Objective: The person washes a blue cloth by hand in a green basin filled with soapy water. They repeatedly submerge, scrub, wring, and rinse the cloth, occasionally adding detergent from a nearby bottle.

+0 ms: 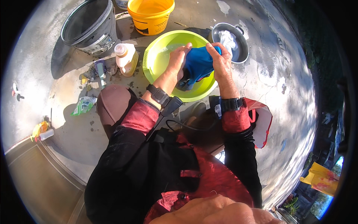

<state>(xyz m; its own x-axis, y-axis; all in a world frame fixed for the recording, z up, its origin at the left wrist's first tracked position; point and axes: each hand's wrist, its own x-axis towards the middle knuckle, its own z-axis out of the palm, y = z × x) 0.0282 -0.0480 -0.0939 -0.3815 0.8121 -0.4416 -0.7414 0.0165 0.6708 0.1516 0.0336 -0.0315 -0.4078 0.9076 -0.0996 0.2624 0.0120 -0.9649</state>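
A blue cloth (199, 63) with a darker lower part is stretched between my two hands over a lime-green plastic basin (152, 46). My left hand (178, 60) grips its left edge, thumb uppermost. On the other side, my right hand (221, 58) pinches the upper right edge of the cloth. Foamy, cloudy water (165, 56) shows in the left part of the basin. Behind my right hand, a grey metal pot (244, 46) holds a bunched white cloth (228, 40). The cloth and my forearms hide part of the basin.
Left of the basin stands a detergent bottle (127, 60), with a brush (100, 71) beside it. A yellow bucket (151, 21) and a large dark bucket (92, 30) are farther off. A green and white packet (84, 105) lies near my knee. A red-edged bag (263, 126) is beside my right sleeve.
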